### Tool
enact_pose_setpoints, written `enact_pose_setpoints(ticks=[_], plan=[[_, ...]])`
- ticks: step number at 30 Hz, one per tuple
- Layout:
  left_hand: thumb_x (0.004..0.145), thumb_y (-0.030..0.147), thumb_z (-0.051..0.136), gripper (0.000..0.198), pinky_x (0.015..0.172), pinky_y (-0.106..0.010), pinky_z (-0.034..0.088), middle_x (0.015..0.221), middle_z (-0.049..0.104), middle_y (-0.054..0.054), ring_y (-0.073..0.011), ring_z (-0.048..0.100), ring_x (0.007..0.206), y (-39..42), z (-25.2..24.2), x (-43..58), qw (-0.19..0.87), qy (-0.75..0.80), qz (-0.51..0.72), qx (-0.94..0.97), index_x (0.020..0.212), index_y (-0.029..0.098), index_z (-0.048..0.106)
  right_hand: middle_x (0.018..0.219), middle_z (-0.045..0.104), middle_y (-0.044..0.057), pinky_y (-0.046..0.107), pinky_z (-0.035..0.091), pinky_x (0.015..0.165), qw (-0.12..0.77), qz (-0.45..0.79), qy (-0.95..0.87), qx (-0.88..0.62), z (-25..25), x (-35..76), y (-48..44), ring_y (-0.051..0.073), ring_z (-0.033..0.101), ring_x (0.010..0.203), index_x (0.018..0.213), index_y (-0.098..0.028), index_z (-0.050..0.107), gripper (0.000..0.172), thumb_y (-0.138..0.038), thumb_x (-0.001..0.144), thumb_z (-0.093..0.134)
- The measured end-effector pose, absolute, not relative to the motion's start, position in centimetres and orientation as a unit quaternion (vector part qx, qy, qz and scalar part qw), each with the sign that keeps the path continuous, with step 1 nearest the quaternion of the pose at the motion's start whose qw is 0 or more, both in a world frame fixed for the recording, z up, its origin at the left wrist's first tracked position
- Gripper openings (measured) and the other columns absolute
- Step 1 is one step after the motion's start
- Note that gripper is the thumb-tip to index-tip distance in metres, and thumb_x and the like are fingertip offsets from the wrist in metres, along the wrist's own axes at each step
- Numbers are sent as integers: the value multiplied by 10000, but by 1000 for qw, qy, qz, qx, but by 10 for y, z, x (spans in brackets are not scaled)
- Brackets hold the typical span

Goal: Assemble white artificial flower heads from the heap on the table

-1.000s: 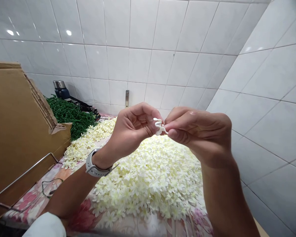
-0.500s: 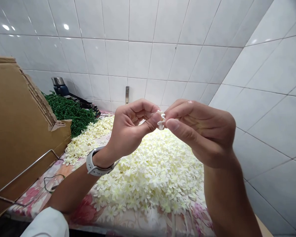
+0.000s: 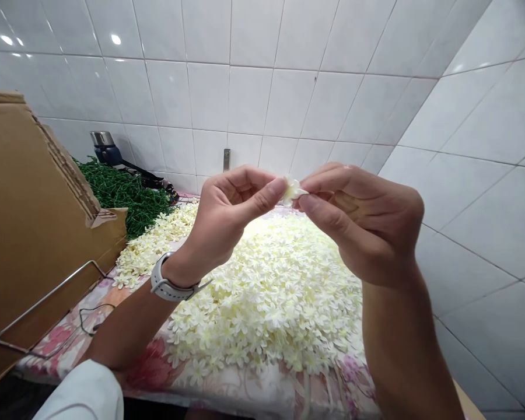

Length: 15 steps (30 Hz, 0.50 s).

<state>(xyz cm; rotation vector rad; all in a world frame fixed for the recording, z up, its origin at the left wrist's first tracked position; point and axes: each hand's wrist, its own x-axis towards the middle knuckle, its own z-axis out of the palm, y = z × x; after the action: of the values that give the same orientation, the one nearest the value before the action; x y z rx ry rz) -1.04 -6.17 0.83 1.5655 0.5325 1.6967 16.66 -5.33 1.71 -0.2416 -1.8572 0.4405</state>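
Observation:
Between my two hands, above the table, is a small white artificial flower (image 3: 291,191) with a pale yellow centre. My left hand (image 3: 240,204) pinches one side of it between thumb and forefinger; a watch (image 3: 175,283) with a light strap circles that wrist. From the other side, my right hand (image 3: 363,216) grips a petal with thumb and forefinger. Below both hands spreads a big heap of loose white flowers (image 3: 271,297), lit brightly. The fingertips partly cover the held flower.
A cardboard box (image 3: 30,233) stands at the left, with a bent metal wire frame (image 3: 52,297) beside it. Behind lie a tangle of green stems (image 3: 122,195) and a dark blue flask (image 3: 107,149). A flowered cloth (image 3: 153,373) covers the table; tiled walls (image 3: 254,93) enclose it.
The flower has turned from edge-on to showing its open face and yellow centre. Both hands have risen slightly, and the fingertips are a little farther apart.

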Motion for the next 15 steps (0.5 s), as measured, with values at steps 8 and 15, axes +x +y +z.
enact_pose_setpoints(ticks=[8, 15], plan=[[776, 283, 852, 198, 676, -265, 507, 746, 690, -2, -113, 591, 690, -65, -2, -3, 138, 246, 701, 656, 761, 193, 677, 819, 675, 9, 354, 538, 705, 562, 179, -798, -127, 13, 161, -47, 163, 610, 758, 927, -264, 722, 124, -357, 871, 781], [831, 135, 747, 130, 666, -264, 500, 716, 666, 6, -104, 576, 661, -65, -3, -3, 154, 238, 687, 669, 742, 189, 669, 768, 641, 2, 307, 524, 637, 594, 206, -768, -118, 14, 158, -47, 132, 574, 704, 817, -235, 697, 139, -328, 870, 785]])
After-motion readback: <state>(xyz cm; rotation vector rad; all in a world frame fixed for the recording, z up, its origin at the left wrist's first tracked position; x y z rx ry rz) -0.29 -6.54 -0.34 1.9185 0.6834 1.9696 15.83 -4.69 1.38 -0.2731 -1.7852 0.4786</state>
